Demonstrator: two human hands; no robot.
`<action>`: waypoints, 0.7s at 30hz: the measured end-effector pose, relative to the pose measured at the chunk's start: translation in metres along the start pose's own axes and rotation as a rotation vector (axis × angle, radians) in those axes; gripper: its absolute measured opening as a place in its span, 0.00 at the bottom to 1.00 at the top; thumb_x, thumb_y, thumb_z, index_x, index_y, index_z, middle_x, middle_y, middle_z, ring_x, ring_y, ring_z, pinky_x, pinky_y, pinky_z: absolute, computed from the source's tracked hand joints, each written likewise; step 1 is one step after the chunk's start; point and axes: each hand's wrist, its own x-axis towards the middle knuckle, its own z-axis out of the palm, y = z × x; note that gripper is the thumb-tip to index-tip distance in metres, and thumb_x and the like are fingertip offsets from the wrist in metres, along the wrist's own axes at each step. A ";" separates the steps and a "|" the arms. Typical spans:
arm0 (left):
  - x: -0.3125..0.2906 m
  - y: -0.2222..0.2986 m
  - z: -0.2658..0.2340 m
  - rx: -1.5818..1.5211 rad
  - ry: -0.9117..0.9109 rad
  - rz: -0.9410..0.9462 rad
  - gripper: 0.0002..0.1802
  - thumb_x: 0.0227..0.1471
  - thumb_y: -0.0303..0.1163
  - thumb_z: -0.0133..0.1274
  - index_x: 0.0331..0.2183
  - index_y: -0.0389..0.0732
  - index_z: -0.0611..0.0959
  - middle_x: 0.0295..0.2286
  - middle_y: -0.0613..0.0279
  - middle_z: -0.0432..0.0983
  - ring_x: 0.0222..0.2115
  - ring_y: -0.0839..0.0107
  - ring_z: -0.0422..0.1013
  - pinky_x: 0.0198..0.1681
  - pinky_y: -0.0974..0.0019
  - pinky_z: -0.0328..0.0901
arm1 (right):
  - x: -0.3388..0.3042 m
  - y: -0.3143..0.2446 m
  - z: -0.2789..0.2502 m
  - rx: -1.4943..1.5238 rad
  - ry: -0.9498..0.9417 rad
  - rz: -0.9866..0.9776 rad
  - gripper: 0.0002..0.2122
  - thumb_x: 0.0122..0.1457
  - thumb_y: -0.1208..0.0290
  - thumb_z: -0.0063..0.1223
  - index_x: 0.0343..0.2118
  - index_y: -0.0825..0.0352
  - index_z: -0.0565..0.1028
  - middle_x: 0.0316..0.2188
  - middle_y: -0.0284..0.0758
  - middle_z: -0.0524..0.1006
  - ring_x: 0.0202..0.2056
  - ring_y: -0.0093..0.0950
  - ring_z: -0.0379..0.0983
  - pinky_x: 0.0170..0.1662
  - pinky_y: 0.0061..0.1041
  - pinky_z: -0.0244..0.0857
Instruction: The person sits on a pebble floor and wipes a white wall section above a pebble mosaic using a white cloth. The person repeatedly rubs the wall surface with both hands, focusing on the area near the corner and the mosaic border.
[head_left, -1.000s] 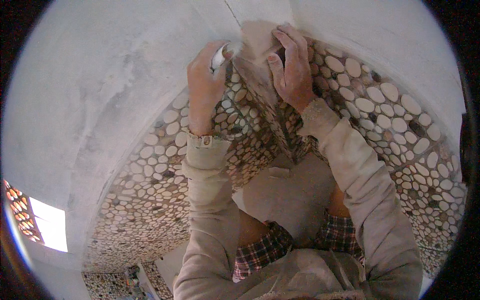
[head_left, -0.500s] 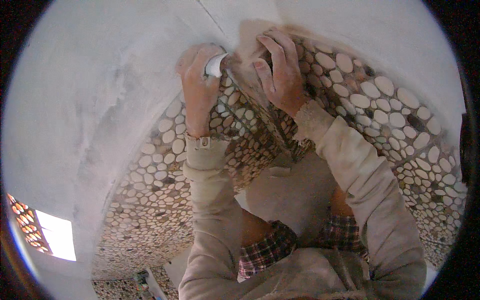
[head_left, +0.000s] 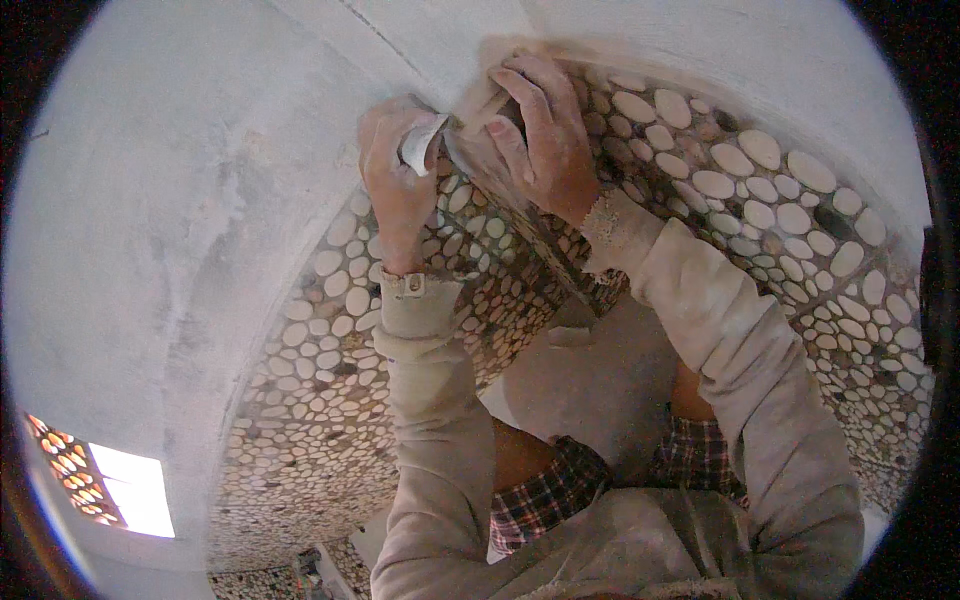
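At the corner of the room, where two pebble-clad walls meet, both my hands work close together. My left hand (head_left: 392, 165) is closed round a curled white sheet (head_left: 421, 145), stiff like paper, whose end sticks out beside the corner. Just to its right, my right hand (head_left: 545, 130) presses against the upper border of the pebble cladding (head_left: 763, 217), fingers bent and thumb apart. What lies under its fingers, if anything, is hidden. Pale dust coats both hands. A dark, dusty seam (head_left: 525, 228) runs down the corner below them.
Smooth grey-white plaster (head_left: 200, 170) covers the wall above the pebbles. A bright opening with a patterned grille (head_left: 75, 470) shows at lower left. Below the corner is a dusty pale surface (head_left: 600, 385) with a small flat block (head_left: 569, 337) on it, near my knees.
The view has shifted slightly, so the walls and the bright opening sit differently. The white sheet in my left hand has tilted more upright. Both hands stay by the corner.
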 end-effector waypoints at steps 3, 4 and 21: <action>0.000 0.001 -0.003 -0.054 -0.041 -0.018 0.13 0.39 0.19 0.60 0.32 0.39 0.80 0.35 0.55 0.76 0.39 0.58 0.71 0.43 0.63 0.65 | -0.001 0.002 -0.002 0.008 -0.026 -0.019 0.19 0.59 0.69 0.51 0.52 0.69 0.66 0.51 0.45 0.66 0.55 0.46 0.61 0.59 0.41 0.53; 0.000 0.002 -0.008 -0.041 -0.072 -0.021 0.12 0.41 0.20 0.60 0.32 0.40 0.80 0.35 0.55 0.76 0.39 0.59 0.72 0.43 0.63 0.66 | -0.001 0.001 -0.002 0.001 -0.028 -0.021 0.19 0.59 0.69 0.51 0.52 0.69 0.66 0.51 0.45 0.66 0.55 0.46 0.61 0.59 0.41 0.53; 0.007 0.016 -0.021 -0.169 -0.163 -0.089 0.14 0.41 0.16 0.60 0.34 0.39 0.83 0.34 0.58 0.76 0.38 0.65 0.72 0.40 0.67 0.66 | -0.001 -0.001 0.002 0.012 0.004 -0.029 0.19 0.59 0.70 0.52 0.52 0.68 0.66 0.52 0.44 0.65 0.56 0.45 0.60 0.59 0.40 0.55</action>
